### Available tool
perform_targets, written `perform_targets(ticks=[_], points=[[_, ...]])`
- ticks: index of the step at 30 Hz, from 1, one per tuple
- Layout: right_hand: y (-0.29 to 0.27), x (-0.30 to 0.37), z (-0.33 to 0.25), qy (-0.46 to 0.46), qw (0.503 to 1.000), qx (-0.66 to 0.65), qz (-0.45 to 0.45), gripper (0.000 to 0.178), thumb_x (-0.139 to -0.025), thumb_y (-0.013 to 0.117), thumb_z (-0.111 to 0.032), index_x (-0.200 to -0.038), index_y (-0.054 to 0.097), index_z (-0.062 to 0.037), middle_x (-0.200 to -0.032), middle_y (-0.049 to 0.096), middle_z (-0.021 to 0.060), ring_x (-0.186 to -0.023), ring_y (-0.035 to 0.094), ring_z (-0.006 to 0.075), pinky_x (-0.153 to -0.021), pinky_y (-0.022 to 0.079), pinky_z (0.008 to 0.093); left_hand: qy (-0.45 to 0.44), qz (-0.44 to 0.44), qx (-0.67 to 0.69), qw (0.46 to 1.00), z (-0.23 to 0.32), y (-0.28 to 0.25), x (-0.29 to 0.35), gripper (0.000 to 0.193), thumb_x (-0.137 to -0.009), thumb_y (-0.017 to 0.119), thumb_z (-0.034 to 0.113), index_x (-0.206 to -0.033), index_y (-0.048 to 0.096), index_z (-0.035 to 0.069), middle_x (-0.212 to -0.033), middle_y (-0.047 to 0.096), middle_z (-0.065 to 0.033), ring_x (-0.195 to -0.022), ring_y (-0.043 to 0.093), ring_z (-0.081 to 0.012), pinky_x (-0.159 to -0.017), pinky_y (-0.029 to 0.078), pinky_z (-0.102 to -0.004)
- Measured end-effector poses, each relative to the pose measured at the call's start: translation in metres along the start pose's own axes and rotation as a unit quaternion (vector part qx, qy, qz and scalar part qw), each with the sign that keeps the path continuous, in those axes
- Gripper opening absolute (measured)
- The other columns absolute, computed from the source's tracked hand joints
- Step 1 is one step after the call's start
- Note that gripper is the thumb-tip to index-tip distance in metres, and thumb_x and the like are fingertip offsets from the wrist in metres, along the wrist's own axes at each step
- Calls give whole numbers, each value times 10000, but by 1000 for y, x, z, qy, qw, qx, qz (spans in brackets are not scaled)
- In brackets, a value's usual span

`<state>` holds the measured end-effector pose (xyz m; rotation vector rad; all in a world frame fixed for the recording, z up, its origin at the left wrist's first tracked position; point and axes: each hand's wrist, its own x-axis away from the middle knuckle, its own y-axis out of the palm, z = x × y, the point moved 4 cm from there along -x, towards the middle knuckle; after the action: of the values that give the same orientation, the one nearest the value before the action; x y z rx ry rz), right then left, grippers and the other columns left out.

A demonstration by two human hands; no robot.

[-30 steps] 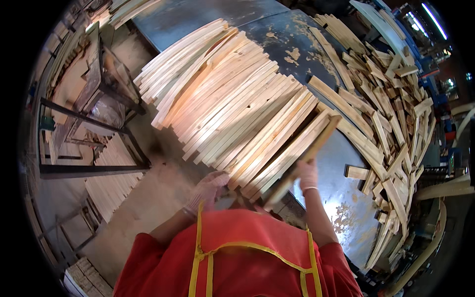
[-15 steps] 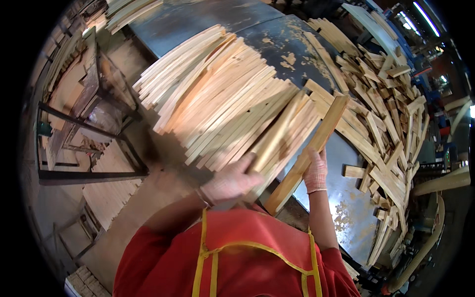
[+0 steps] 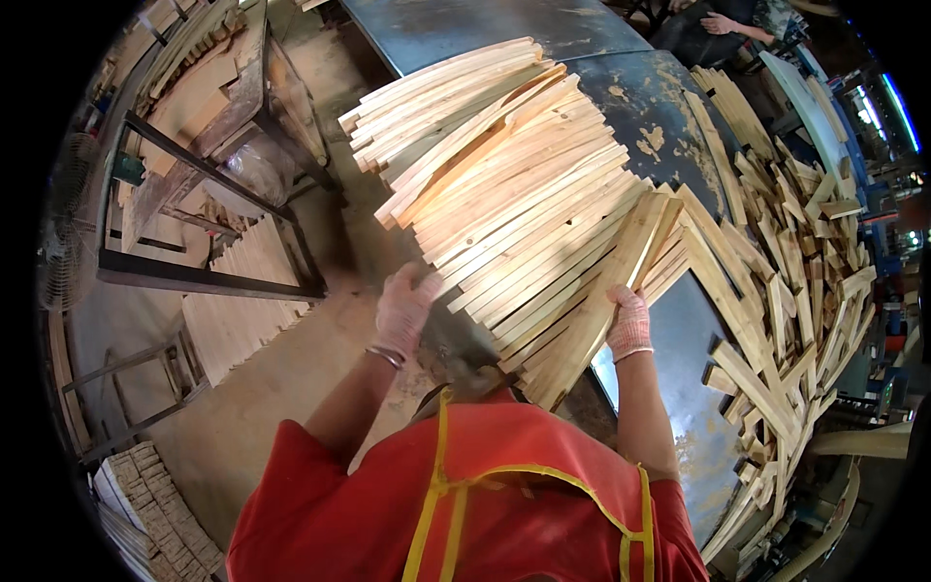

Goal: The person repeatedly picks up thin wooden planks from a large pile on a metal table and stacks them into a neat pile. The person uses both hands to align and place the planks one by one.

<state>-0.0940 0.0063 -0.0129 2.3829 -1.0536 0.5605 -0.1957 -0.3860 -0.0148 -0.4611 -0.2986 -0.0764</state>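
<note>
In front of you: blue-grey metal table (image 3: 679, 339), surface patchily worn. Pale wooden slats (image 3: 524, 184) side by side on it; to your right, jumbled heap of wood pieces (image 3: 815, 281).

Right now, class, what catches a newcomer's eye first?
The row of long, pale wooden strips dominates the middle. At right spreads a jumbled heap of tan wooden pieces. Lower down, the gloved right grip holds a flat wooden board beyond a red apron with yellow trim.

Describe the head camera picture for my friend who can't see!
A gloved right hand holds a wooden board over a row of wooden strips; the left hand is near their ends. A messy wood pile is at right.
</note>
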Motion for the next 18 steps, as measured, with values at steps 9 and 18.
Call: perform_targets(ticks=[9,18], points=[[-115,53,-45,-123,976,81,160,813,-791,615,83,-1559,419,-96,-1170,628,137,-981,663,304,-826,615,463,-217,-83,388,892,3,27,-9,302,-1034,689,290,-1224,721,57,-1121,739,-49,-991,721,-191,-795,565,-341],[-77,20,38,-39,976,135,164,1046,-791,794,-25,-1684,268,-163,-1312,674,143,-1123,661,284,-971,552,412,-157,-329,293,884,147,-11,-68,596,-1091,477,573,-1130,677,13,-910,754,-126,-682,677,-228,-708,588,-382]])
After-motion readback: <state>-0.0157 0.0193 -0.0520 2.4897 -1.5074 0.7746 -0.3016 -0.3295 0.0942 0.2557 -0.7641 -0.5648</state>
